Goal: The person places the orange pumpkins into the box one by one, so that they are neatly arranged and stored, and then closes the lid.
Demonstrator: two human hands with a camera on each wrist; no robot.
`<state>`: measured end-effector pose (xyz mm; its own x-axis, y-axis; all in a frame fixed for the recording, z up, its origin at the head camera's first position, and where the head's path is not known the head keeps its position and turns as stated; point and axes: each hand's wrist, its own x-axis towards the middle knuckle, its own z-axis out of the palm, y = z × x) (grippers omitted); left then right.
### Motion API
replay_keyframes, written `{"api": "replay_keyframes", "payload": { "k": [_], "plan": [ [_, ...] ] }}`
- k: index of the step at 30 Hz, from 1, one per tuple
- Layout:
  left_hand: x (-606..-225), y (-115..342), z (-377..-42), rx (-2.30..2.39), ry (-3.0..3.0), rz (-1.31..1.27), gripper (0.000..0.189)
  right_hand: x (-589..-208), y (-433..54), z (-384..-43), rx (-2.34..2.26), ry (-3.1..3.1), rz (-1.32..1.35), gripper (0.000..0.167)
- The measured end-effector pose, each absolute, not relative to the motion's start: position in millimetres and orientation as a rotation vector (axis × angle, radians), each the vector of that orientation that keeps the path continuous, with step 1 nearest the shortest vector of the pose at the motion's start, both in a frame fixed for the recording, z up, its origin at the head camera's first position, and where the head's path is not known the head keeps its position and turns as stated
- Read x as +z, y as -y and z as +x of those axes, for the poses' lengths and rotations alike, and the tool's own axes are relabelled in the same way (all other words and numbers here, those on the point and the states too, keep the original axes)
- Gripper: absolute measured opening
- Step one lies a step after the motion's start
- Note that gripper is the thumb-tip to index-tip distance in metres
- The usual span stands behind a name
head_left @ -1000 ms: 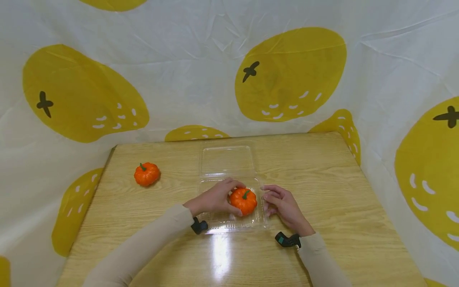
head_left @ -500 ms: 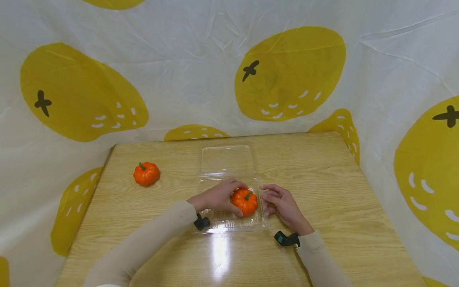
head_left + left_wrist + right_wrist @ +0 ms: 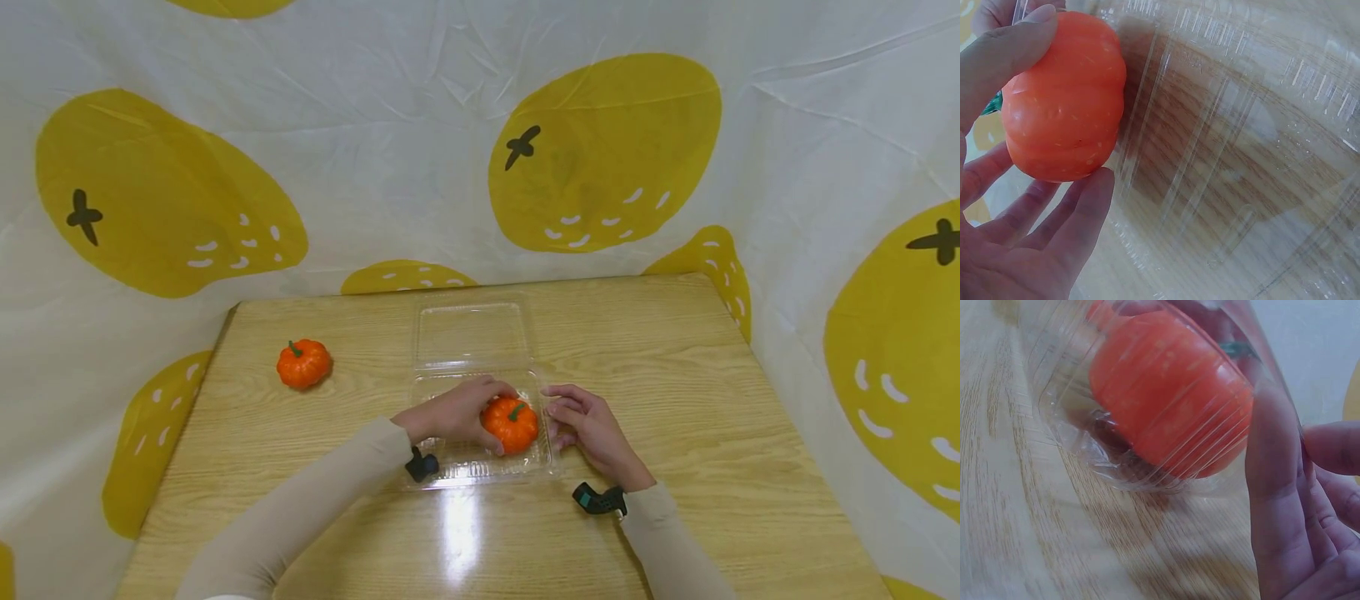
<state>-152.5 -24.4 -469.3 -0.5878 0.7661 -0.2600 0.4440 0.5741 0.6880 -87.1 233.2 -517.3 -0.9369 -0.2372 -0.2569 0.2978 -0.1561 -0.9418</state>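
Note:
A small orange toy pumpkin (image 3: 511, 425) with a green stem is inside the right part of a clear plastic clamshell container (image 3: 480, 477). My left hand (image 3: 459, 410) grips this pumpkin from its left, thumb on the near side and fingers on the far side. The left wrist view shows the thumb and fingertips on the pumpkin's orange skin (image 3: 1066, 100). At the container's right edge, my right hand (image 3: 592, 429) pinches the rim between thumb and fingers. Through the clear wall (image 3: 1210, 434) the pumpkin shows in the right wrist view.
The container's lid (image 3: 471, 335) lies folded open toward the back. A second orange pumpkin (image 3: 303, 364) sits at the back left of the wooden table (image 3: 660, 358). A white curtain (image 3: 390, 183) with yellow fruit prints hangs behind and along both sides.
My left hand has shifted slightly right, with the held pumpkin staying near the container's right wall. The right hand keeps its place at the rim.

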Motion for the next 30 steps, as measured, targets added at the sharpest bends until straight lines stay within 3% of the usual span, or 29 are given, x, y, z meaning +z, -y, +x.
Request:
{"api": "replay_keyframes", "payload": {
  "k": [30],
  "plan": [
    [-464, 37, -155, 0.982, -2.208, 0.891, 0.077, -521, -233, -88, -2.174, -1.747, 0.061, 0.044]
  ]
}}
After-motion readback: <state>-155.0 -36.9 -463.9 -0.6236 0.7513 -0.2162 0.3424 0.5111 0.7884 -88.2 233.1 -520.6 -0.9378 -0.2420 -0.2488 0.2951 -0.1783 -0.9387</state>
